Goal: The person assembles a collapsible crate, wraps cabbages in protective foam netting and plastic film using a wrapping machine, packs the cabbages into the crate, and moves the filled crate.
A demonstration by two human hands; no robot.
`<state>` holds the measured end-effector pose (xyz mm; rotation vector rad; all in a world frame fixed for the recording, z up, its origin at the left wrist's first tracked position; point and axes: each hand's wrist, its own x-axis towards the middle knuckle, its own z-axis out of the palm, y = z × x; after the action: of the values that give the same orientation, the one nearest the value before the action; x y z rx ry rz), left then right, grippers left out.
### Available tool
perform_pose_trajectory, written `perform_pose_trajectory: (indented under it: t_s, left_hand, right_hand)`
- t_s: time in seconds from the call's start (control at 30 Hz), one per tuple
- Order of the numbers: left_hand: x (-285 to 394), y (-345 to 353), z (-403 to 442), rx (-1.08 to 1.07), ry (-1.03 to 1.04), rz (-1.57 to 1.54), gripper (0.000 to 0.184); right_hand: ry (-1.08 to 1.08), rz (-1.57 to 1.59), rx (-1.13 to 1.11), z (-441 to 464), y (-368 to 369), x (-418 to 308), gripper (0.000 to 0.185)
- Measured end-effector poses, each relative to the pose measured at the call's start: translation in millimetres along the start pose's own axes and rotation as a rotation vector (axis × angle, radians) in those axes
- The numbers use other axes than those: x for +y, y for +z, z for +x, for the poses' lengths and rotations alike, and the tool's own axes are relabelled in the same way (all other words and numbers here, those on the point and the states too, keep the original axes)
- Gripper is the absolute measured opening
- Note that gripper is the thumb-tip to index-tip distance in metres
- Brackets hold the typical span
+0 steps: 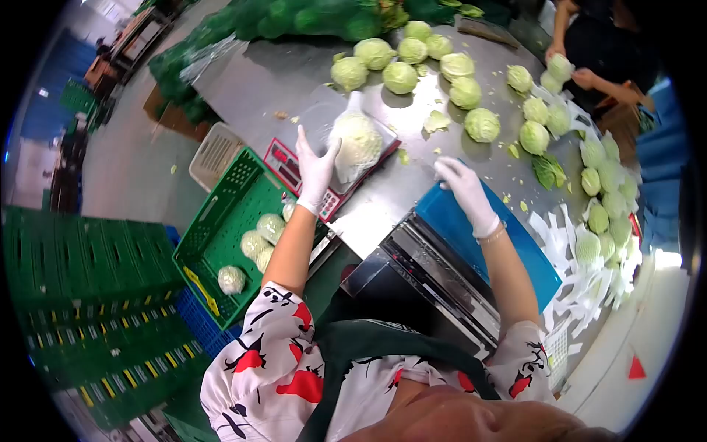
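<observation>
A cabbage in a white foam net, the net's end sticking up, sits on the plate of a red digital scale. My left hand, in a white glove, is beside it with fingers stretched and thumb apart. Its thumb is close to the cabbage; I cannot tell whether they touch. My gloved right hand hovers over the blue top of a metal wrapping machine, fingers loosely bent and nothing visible in them.
Loose cabbages and leaf scraps lie across the metal table. Netted cabbages and white nets line the right edge. A green crate with several wrapped cabbages stands at left. Across the table, a person's hands hold a cabbage.
</observation>
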<state>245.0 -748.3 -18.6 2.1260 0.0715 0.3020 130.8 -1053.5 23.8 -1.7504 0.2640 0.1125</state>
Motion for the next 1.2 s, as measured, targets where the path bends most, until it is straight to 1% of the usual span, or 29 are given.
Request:
perform_pose_trajectory:
  t_s: [0.03,0.1,0.13,0.17,0.23,0.3,0.33,0.4,0.43,0.47,0.5,0.57,0.63,0.67,0.73,0.77,0.8,0.83,0.87,0.9,0.97,1.03,1.07,1.1,1.17,1.2]
  left_hand:
    - [-7,-2,-1,0.015,-0.067,-0.026,0.103]
    - [-26,0,4,-0.011,-0.129,-0.135,0.102]
    - [-36,7,6,-0.052,-0.140,-0.216,0.102]
    - [-34,11,4,-0.116,-0.155,-0.296,0.103]
    - [-44,30,6,-0.303,-0.199,-0.515,0.097]
    - [-39,42,7,-0.332,-0.182,-0.535,0.093]
    - [-32,44,5,-0.351,-0.170,-0.543,0.091]
    - [-6,44,-4,-0.341,-0.104,-0.407,0.089]
    - [10,43,-14,-0.345,-0.070,-0.340,0.087]
    - [24,45,-29,-0.330,0.058,-0.276,0.088]
    - [51,42,-46,-0.422,0.091,-0.290,0.086]
    - [94,49,-90,-0.561,0.315,-0.222,0.082]
    - [127,66,-142,-0.715,0.385,-0.277,0.085]
    - [124,89,-168,-0.746,0.477,-0.280,0.086]
    - [137,102,-209,-0.926,0.435,-0.273,0.086]
    - [140,110,-224,-1.001,0.421,-0.262,0.087]
    - [145,114,-232,-1.032,0.441,-0.213,0.086]
    - [149,116,-236,-1.061,0.462,-0.161,0.086]
    - [152,116,-238,-1.085,0.482,-0.106,0.086]
    - [157,113,-235,-1.083,0.505,-0.104,0.082]
    - [134,121,-224,-0.949,0.695,-0.135,0.077]
    - [133,85,-202,-0.817,0.696,-0.087,0.076]
    - [127,65,-189,-0.741,0.761,0.020,0.076]
    - [116,46,-179,-0.660,0.822,0.123,0.076]
    - [82,23,-172,-0.569,0.893,0.478,0.078]
    - [54,25,-176,-0.562,0.934,0.528,0.080]
  right_hand:
    - [-0.015,-0.041,0.010,18,8,1,0.049]
    - [0.044,0.087,0.053,53,34,3,0.057]
    - [0.041,0.079,0.053,79,49,19,0.059]
    - [0.037,0.071,0.057,107,65,43,0.062]
    - [0.032,0.165,0.014,113,88,41,0.068]
    - [0.025,0.370,-0.076,89,124,-4,0.074]
    - [-0.048,0.332,-0.056,90,128,2,0.072]
    - [-0.194,0.258,0.000,96,133,18,0.069]
    - [-0.191,0.282,0.026,78,121,5,0.066]
    - [-0.188,0.305,0.062,50,98,-6,0.063]
    - [-0.189,0.324,0.108,20,74,-16,0.060]
    - [-0.138,0.361,0.296,-35,27,-9,0.053]
    - [-0.109,0.206,0.522,-96,-13,14,0.051]
    - [-0.094,0.127,0.607,-127,-25,24,0.051]
    - [-0.053,-0.036,0.752,-174,-40,42,0.050]
    - [-0.050,0.009,0.774,-186,-47,57,0.050]
    - [-0.051,0.054,0.794,-195,-50,76,0.050]
    - [-0.052,0.103,0.812,-207,-53,80,0.050]
    - [0.027,0.099,0.792,-216,-58,82,0.051]
    - [0.056,0.096,0.784,-221,-60,73,0.054]
    - [-0.013,-0.035,0.889,-233,-62,91,0.059]
    - [0.052,-0.206,1.068,-263,-63,84,0.064]
    - [0.062,-0.393,1.203,-282,-62,88,0.065]
    - [0.117,-0.546,1.252,-306,-59,87,0.062]
    - [0.415,-0.898,1.316,-341,-43,119,0.061]
    - [0.524,-0.910,1.233,-345,-32,123,0.062]
